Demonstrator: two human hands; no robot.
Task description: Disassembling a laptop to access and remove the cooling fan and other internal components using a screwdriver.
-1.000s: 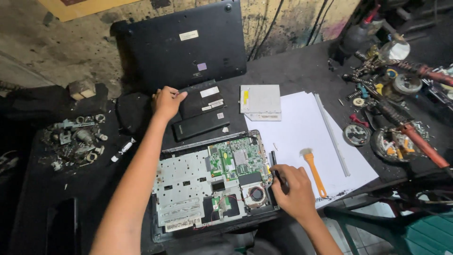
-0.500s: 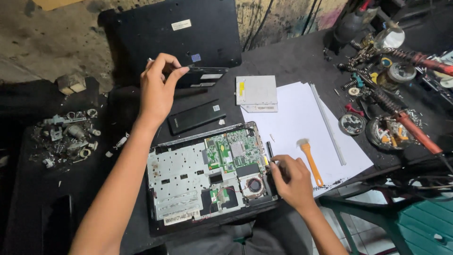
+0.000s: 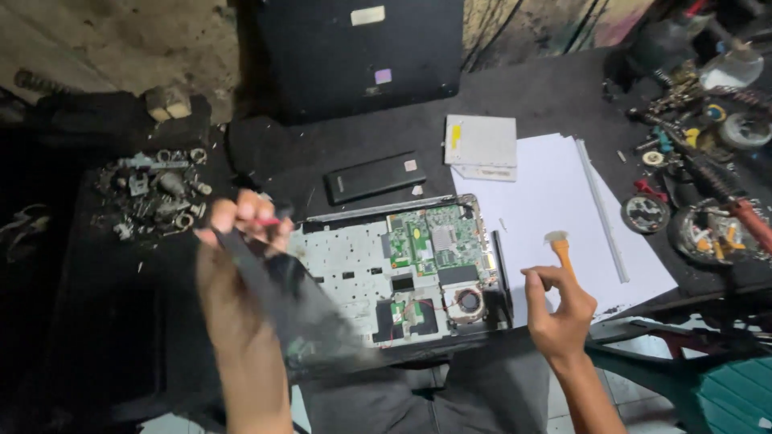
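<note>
Head camera looks steeply down, close over the workbench.

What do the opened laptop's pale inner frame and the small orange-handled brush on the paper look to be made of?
The opened laptop's pale inner frame looks like stamped metal, matt silvery grey with punched slots, though painted plastic is possible. The small orange-handled brush seems to have a smooth plastic handle and pale bristles; it is too small to be sure.

Wall: stained, mottled plaster wall at eleven o'clock.
Furniture: dark black worktable; green plastic chair at four o'clock.
</note>
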